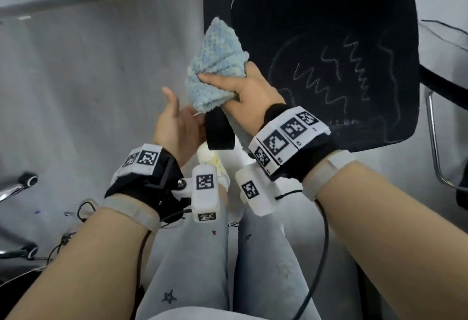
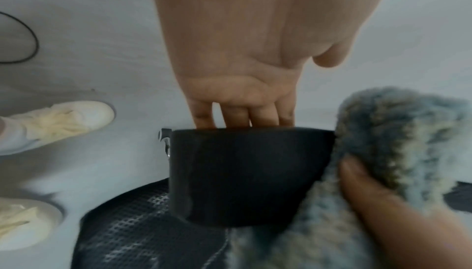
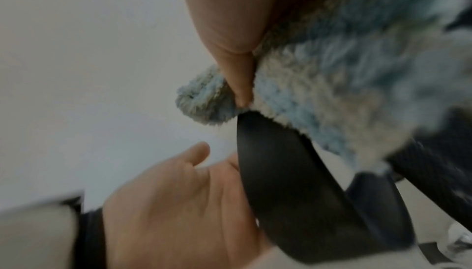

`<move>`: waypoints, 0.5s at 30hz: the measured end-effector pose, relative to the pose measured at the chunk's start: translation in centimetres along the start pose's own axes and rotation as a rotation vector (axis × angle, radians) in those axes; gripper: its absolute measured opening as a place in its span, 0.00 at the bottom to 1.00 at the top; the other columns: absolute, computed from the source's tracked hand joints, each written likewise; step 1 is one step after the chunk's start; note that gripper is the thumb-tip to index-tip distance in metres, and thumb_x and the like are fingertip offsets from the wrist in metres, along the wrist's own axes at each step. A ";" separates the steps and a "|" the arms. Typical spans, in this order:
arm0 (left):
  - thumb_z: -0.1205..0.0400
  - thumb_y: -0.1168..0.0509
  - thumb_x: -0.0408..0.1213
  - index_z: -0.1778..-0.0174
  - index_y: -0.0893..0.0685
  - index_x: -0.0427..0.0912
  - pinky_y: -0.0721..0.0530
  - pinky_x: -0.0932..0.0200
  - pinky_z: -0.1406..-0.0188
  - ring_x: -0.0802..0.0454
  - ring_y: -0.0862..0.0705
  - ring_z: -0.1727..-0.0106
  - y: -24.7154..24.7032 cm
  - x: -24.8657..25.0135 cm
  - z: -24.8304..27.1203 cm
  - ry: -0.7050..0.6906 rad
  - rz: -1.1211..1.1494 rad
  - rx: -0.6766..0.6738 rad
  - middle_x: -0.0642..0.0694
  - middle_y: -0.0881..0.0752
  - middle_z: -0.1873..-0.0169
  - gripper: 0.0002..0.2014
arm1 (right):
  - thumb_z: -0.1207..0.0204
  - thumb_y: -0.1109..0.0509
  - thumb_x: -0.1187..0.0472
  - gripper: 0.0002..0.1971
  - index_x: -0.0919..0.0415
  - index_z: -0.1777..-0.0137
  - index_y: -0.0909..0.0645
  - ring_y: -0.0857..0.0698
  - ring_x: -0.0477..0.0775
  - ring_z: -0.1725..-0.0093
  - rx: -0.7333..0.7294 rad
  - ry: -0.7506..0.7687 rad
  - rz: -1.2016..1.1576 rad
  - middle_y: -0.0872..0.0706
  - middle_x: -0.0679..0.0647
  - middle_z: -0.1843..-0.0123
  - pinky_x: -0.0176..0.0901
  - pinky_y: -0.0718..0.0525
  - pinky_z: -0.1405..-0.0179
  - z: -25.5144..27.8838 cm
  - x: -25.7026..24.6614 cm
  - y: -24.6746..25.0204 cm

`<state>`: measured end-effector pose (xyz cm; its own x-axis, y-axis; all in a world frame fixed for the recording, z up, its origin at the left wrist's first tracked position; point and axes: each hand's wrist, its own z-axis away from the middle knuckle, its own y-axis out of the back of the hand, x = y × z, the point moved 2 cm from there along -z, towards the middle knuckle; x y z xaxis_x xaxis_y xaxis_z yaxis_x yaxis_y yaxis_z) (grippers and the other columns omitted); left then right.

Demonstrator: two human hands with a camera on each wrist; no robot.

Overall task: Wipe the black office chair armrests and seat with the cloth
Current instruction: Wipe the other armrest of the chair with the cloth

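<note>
While right hand [image 1: 243,92] grips fluffy light-blue cloth [image 1: 215,66] bunched on glossy black plastic armrest [image 1: 219,130], left hand [image 1: 174,122] steadies armrest tip, fingers [image 2: 242,116] curled behind it. Risk: bunched cloth skips edges. Black mesh seat [image 1: 329,54] chalk-marked, unwiped.

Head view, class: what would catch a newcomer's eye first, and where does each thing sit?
First, the fluffy blue cloth at centre, bunched in the right hand and pressed on the black armrest. The left hand holds that armrest from the other side, fingers tucked behind its edge, thumb raised. Next, pale zigzag scribbles mark the black seat at upper right.
</note>
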<state>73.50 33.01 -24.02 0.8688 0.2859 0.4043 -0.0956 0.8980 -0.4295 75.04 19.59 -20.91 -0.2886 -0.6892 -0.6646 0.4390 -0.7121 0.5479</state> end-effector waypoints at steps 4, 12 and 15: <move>0.24 0.67 0.70 0.28 0.30 0.38 0.19 0.48 0.40 0.42 0.23 0.30 0.1 1.1 0.1 -0.016 0.136 -0.038 0.37 0.23 0.30 0.45 | 0.24 0.35 0.63 0.24 0.33 0.34 0.25 0.27 0.56 0.37 0.048 0.054 -0.122 0.35 0.50 0.38 0.52 0.23 0.34 2.2 0.7 -2.5; 0.22 0.65 0.68 0.33 0.23 0.42 0.15 0.53 0.52 0.48 0.14 0.44 -0.5 2.4 -0.2 0.015 -0.225 0.026 0.43 0.13 0.45 0.41 | 0.26 0.36 0.61 0.21 0.34 0.38 0.21 0.30 0.57 0.31 -0.130 0.058 -0.023 0.33 0.50 0.32 0.57 0.24 0.33 5.4 3.1 -3.8; 0.20 0.50 0.64 0.34 0.21 0.45 0.21 0.54 0.40 0.52 0.15 0.43 -1.0 2.4 -0.6 -0.069 -0.426 0.120 0.47 0.13 0.44 0.31 | 0.26 0.36 0.66 0.23 0.40 0.37 0.20 0.30 0.57 0.30 -0.188 0.067 -0.049 0.32 0.53 0.32 0.54 0.26 0.30 5.5 3.9 -3.5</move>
<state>75.95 32.64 -23.10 0.8089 -0.1001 0.5794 0.2044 0.9718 -0.1176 67.70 18.71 -22.60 -0.2587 -0.6397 -0.7238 0.5785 -0.7026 0.4142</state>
